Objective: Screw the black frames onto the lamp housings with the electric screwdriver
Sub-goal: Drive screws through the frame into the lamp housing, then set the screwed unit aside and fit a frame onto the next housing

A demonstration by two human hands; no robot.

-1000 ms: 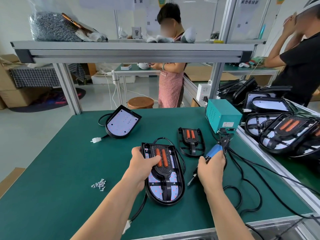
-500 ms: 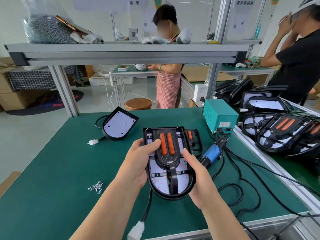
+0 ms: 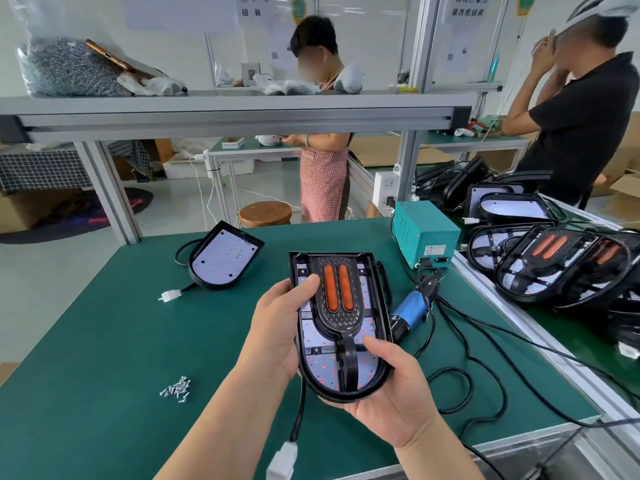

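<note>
Above the green bench mat I hold the lamp housing clear of the surface. My left hand grips its left edge with the thumb pressing the black frame. My right hand cradles the rounded end, thumb on the face.

I judge this a check of the fit, so the frame should sit flush with its holes lined up. Then the housing should lie flat before any driving.

The electric screwdriver lies on the mat just right of the housing, and its cord loops where my right arm would reach. The screws sit in a pile well to the left. A frameless housing waits behind, and framed lamps are stacked on the right.
</note>
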